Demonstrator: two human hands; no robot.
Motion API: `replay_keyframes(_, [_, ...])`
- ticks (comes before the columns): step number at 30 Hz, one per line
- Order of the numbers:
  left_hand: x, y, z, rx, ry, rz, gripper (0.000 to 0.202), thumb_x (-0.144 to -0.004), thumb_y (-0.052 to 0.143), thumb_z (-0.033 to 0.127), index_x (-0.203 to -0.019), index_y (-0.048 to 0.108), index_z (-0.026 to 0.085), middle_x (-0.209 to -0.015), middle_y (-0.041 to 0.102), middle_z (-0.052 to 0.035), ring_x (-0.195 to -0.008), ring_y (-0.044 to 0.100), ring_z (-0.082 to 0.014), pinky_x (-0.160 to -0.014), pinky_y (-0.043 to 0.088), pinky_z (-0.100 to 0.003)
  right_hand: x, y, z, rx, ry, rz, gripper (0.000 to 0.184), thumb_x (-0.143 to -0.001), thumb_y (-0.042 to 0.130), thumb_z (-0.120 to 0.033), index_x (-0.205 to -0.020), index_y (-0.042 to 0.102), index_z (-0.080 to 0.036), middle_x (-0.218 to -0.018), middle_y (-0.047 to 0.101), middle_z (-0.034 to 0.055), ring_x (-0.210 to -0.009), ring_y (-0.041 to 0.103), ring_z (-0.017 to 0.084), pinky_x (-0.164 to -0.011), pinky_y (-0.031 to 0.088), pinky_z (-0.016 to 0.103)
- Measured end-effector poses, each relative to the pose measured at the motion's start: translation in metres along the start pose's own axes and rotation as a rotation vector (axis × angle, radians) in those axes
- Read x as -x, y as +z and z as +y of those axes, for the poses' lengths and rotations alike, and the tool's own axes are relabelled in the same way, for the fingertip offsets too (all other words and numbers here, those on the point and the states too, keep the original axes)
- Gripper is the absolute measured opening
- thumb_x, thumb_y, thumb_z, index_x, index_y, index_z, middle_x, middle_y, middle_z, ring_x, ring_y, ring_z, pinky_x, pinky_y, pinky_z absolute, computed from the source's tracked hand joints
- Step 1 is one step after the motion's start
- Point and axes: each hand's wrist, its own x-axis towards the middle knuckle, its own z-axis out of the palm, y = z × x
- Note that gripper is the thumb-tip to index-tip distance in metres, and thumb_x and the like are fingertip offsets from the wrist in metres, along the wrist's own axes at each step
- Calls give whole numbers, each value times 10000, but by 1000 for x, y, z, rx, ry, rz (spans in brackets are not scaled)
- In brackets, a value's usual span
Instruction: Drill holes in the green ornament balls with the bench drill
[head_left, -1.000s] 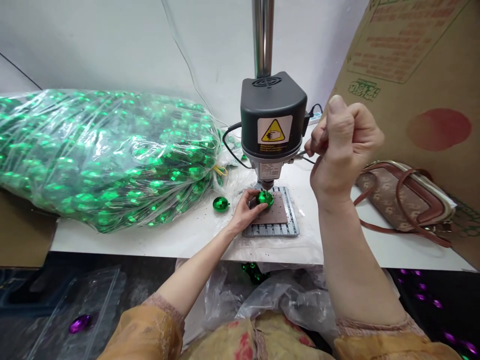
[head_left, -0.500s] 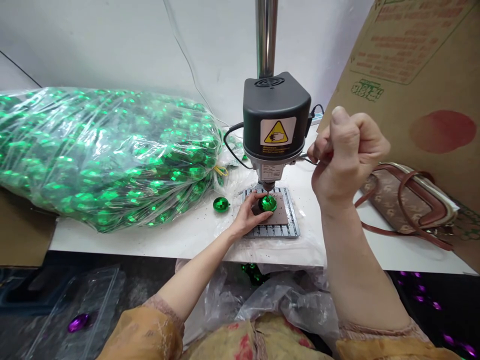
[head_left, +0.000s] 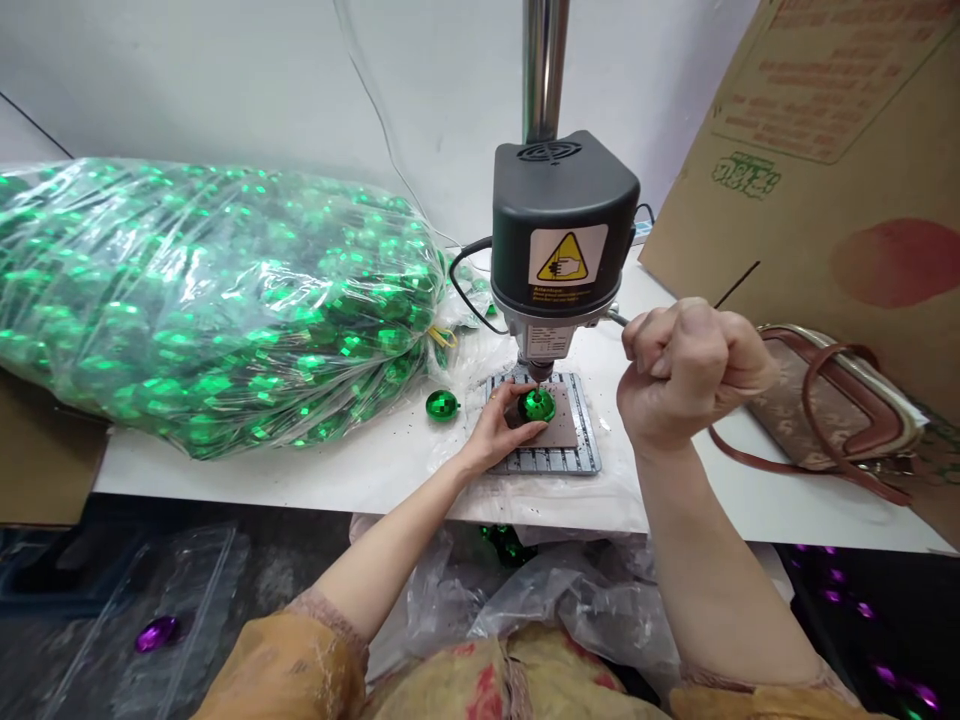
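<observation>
My left hand cups a shiny green faceted ornament ball from the side, pressing it onto a brown pad on a slotted metal plate. Directly above the ball, the tip of a bench drill press reaches down to its top, with no visible gap. My right hand is a closed fist around the thin dark feed lever that runs out from the drill head. A second green ball rests loose on the white table, left of the plate.
A huge clear bag of green balls fills the table's left side. A brown patterned handbag lies at right, before a cardboard sheet. Below the table edge lie plastic wrap, green balls and a purple ball.
My right fist has moved down and the lever with it. The drill head sits slightly lower over the ball. My left hand has stayed on the ball, which has barely moved since the previous frame.
</observation>
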Motion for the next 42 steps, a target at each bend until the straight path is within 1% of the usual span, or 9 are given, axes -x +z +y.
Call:
replay_keyframes(7, [1,0,1,-25,13,-4,592,-818,852,439,-1319,622,225,-1400,653,-122,-1480,485,-350,-1271,316,-501,5,-1,4,-29,-56,10,552,-885,614,-237,-534,194,-164,-450,229,-66,-387,230,19,-413,242,237])
replay_keyframes(12, [1,0,2,-7,14,-18,596,-825,847,464,-1312,610,217,-1367,654,-129,-1330,606,-327,-1174,439,-475,9,-4,9,-25,-95,27,565,-862,626,-246,-526,178,-169,-430,208,-72,-365,223,26,-399,242,243])
replay_keyframes(16, [1,0,1,-10,18,-16,602,-821,851,487,-1307,612,222,-1347,656,-121,-1290,623,-314,-1138,475,-457,12,-6,12,-43,-132,20,566,-875,615,-210,-543,160,-159,-437,203,-73,-379,216,20,-416,264,232])
replay_keyframes(28, [1,2,1,34,32,-5,635,-815,848,538,-1303,609,211,-1322,664,-123,-1241,653,-289,-1095,519,-433,24,-18,18,-50,-185,-38,538,-878,609,-154,-544,187,-158,-463,287,-71,-421,289,18,-478,353,248])
replay_keyframes(31, [1,2,2,18,29,7,624,-804,859,522,-1286,621,205,-1292,677,-121,-1214,665,-284,-1079,524,-425,19,-11,10,-30,-129,4,546,-890,601,-164,-526,195,-159,-448,265,-75,-402,269,11,-470,341,243])
replay_keyframes(33, [0,3,3,9,32,18,601,-798,865,503,-1260,632,198,-1260,692,-119,-1194,672,-282,-1061,529,-418,6,-1,2,-4,-24,50,528,-903,586,-163,-513,230,-176,-439,236,-84,-385,260,12,-444,309,235])
replay_keyframes(37, [1,4,12,-68,27,122,503,-797,864,442,-1175,650,189,-1176,712,-104,-1123,688,-267,-998,549,-398,-28,19,-8,27,208,66,440,-863,668,-207,-527,384,-218,-422,376,-96,-382,352,35,-414,297,251])
replay_keyframes(40, [23,2,22,-216,87,256,427,-812,849,400,-1130,644,201,-1084,714,-75,-1023,700,-236,-921,570,-374,-40,24,-9,21,254,41,428,-884,630,-196,-549,364,-226,-428,389,-105,-375,350,23,-394,276,230])
replay_keyframes(42, [54,-2,25,-298,230,296,433,-819,844,380,-1152,624,212,-1047,708,-64,-981,706,-222,-867,585,-354,-41,23,-8,45,251,16,415,-908,597,-192,-569,358,-216,-442,399,-110,-391,373,7,-419,301,201])
